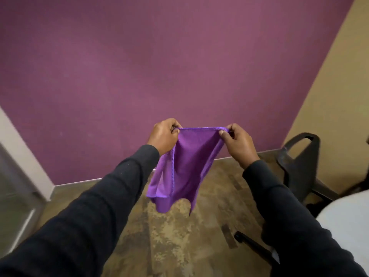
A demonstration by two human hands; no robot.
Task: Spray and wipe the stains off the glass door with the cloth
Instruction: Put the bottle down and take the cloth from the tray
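Purple microfibre cloth (185, 166), soft and limp, stitched hem along the top edge, hanging in loose folds above the floor (179, 236). Held up by two top corners: left hand (164, 134) pinched on one, right hand (238, 141) pinched on the other, fingers (222, 133) of both closed tight on the hem. Top edge pulled nearly taut between the hands; lower part sagging, one side doubled over. Step in hand judged as opening out and folding the cloth before wiping. To do well: keep corners pinched, shake flat, fold into a firm pad with a clean face outward, avoid letting the bottom edge touch the floor. Glass door probably the pale-framed pane (14, 186) at far left, blurred, stains not discernible. No spray bottle in view. Wall (159, 56) matte magenta, fine grain; side wall (339, 86) tan. Floor mottled brown, worn look. Black chair (299, 162), hard moulded back with a handle slot, near on the right. Dark knit sleeves (119, 196) on both arms.
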